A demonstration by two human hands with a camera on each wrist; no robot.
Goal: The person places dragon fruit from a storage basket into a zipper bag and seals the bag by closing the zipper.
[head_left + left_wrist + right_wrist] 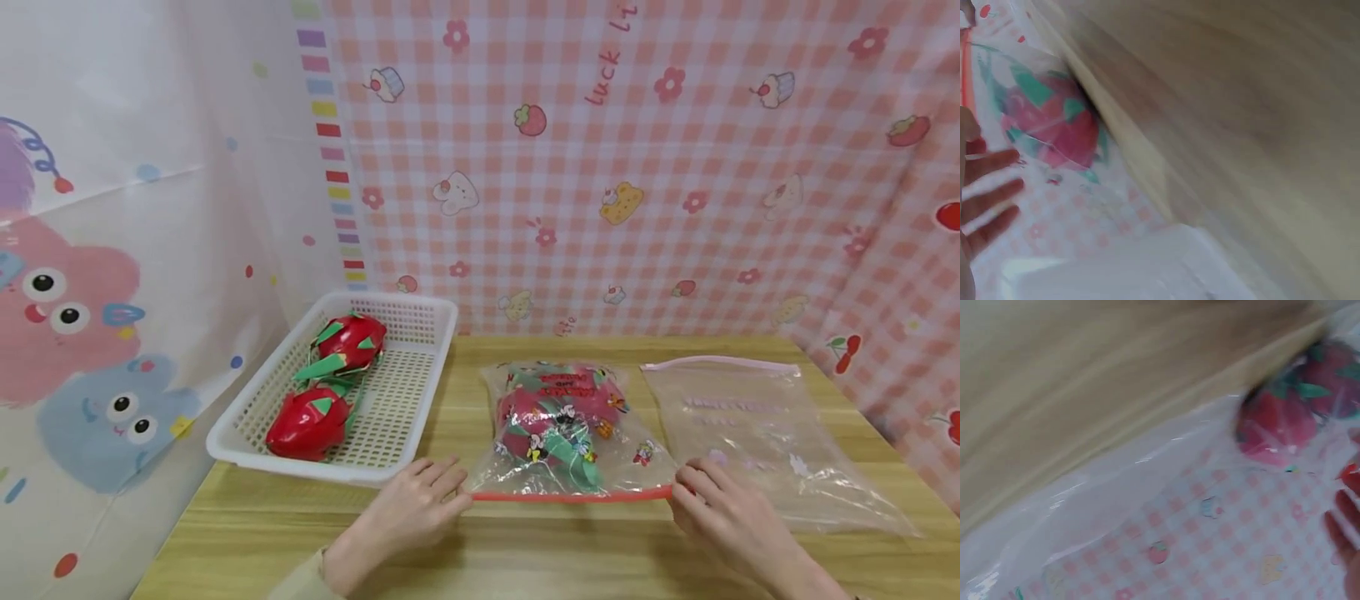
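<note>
Both ends of the zip pinched, basket crowding one side

So the left hand [420, 504] is pinching the left end of a red zip strip [562, 497], and the right hand [723, 512] grips the other end, thumb and fingers on it. My guess: holding both ends like that pulls the strip straight, so the two sides of the zip line up.

The strip is the near edge of a see-through cartoon-print zip bag [633, 473], lying mid-table right between the hands' reach. Inside are toy dragon fruits [521, 410], bunched toward the far end, which probably helps leave the mouth flat. Can't count them for sure through the plastic and print.

Further out left there's a white plastic basket [401, 392] with a red toy dragon fruit at its near end [307, 425] and another at its far end [351, 342]. Its near right corner is just beside the left hand, so not much room that way.

On the right, a flat pink-zip bag [750, 442] lies with its near side by the right hand; can't tell if they touch. Its near right corner reaches close to the table's right edge.

Easiest elbow room looks like the near side, plain wooden tabletop [570, 554]. On the far side, the pink checked cloth [525, 258] hangs like a wall.
</note>
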